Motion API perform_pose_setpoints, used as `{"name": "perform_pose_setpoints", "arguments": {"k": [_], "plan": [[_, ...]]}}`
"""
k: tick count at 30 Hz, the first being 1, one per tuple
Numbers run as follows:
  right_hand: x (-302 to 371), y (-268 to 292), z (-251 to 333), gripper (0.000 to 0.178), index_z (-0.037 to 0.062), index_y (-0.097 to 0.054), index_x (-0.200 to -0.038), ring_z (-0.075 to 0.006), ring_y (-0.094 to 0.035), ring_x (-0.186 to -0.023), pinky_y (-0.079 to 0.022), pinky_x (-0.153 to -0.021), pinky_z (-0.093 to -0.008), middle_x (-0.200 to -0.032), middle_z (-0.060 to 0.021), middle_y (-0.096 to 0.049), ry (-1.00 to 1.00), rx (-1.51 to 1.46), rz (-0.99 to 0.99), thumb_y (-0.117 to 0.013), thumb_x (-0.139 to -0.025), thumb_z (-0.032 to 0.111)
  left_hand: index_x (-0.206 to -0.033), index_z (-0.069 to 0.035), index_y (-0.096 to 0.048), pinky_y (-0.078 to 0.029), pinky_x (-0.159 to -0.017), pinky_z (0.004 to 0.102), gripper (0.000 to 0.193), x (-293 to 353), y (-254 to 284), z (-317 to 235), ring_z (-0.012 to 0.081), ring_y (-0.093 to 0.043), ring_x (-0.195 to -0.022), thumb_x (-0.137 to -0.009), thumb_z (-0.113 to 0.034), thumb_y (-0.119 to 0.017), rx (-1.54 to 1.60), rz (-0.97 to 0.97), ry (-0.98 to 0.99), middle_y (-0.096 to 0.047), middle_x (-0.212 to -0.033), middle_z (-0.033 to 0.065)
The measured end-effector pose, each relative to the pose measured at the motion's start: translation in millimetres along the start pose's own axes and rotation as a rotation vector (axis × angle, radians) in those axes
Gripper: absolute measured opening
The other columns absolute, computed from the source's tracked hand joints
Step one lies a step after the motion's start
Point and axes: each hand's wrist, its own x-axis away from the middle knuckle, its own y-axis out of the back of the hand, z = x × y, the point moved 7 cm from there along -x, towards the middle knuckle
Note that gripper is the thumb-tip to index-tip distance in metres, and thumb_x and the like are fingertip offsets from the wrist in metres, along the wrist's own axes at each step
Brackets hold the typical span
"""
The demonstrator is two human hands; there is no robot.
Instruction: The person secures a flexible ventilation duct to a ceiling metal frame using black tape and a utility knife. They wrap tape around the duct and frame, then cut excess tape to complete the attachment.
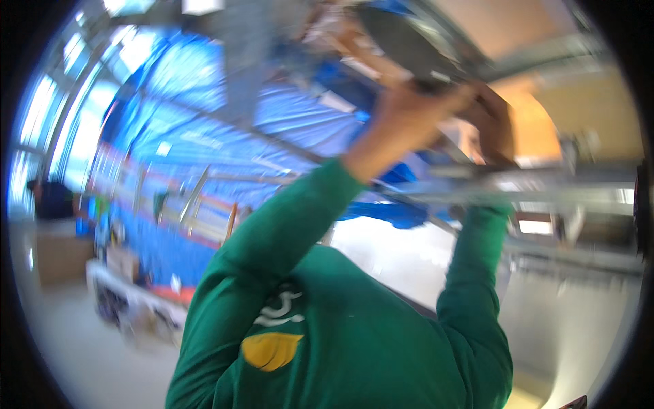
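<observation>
Left hand (422, 109) up high, half-curled against the dark disc (403, 42) just above it, blur hiding any grip; right hand (496, 126) bent beside it, hold unclear, metal bar (545, 196) just below: a loose grip could drop the disc, the bar could knock the wrist

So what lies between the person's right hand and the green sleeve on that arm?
In the head view, a grey metal rail crosses between the right hand and the green sleeve; blur hides whether it touches the arm.
</observation>
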Motion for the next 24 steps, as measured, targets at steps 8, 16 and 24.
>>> {"name": "perform_pose_setpoints", "arguments": {"k": [8, 16, 24], "plan": [[3, -29, -28, 0.031, 0.0004, -0.08, -0.121, -0.0183, -0.072, -0.079, -0.059, -0.073, -0.0384, -0.091, -0.0117, -0.08, 0.1, 0.034, -0.623, -0.073, -0.106, 0.027, -0.126, -0.002, -0.072, -0.053, -0.068, 0.0368, 0.035, -10, 24, 10, 0.027, -0.077, -0.081, -0.097, -0.02, -0.083, -0.026, 0.043, 0.113, -0.077, -0.111, 0.0101], [26, -43, -4, 0.031, -0.0001, -0.077, -0.094, -0.0474, -0.072, -0.08, -0.057, -0.074, -0.0541, -0.082, -0.025, -0.072, 0.326, -0.012, -0.732, -0.077, -0.09, 0.031, -0.148, 0.001, -0.064, -0.043, -0.126, 0.0505, 0.044, -35, 88, 28, 0.0314, -0.061, -0.141, -0.109, -0.018, -0.068, 0.603, 0.38, 0.43, -0.068, -0.153, 0.0165], [28, -49, 11, 0.037, 0.0024, -0.074, -0.076, -0.0443, -0.07, -0.075, -0.056, -0.07, -0.0544, -0.076, -0.0227, -0.07, 0.183, 0.057, -0.901, -0.073, -0.099, 0.032, -0.143, 0.001, -0.066, -0.047, -0.12, 0.0453, 0.059, -34, 127, -24, 0.0304, -0.065, -0.133, -0.099, -0.034, -0.085, -0.971, 0.154, -0.329, -0.07, -0.147, 0.018]]}}
